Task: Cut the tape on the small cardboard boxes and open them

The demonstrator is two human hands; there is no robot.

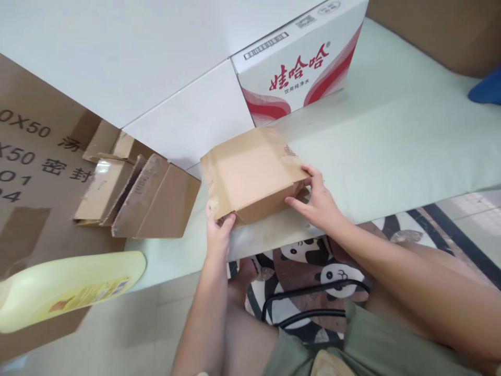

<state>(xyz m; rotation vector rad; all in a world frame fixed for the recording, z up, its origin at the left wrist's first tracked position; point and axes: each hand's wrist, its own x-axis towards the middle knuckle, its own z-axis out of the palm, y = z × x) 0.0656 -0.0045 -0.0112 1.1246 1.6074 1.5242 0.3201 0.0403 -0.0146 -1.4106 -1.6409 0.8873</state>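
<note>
A small brown cardboard box [256, 169] rests on the pale green surface in front of me, with flaps standing out along its left and right edges. My left hand [219, 230] grips its near left corner, thumb on the near side. At the right end, my right hand [317, 201] holds the box between a thumb on the near side and fingers on the flap edge. The underside of the box and some of my left fingers are hidden.
More cardboard boxes [164, 201] stand to the left, before a large printed carton [35, 156]. Behind is a white carton with red lettering [301, 78], beside a white panel [188, 115]. A pale yellow bottle [74, 284] lies front left. Something blue [487, 89] shows far right.
</note>
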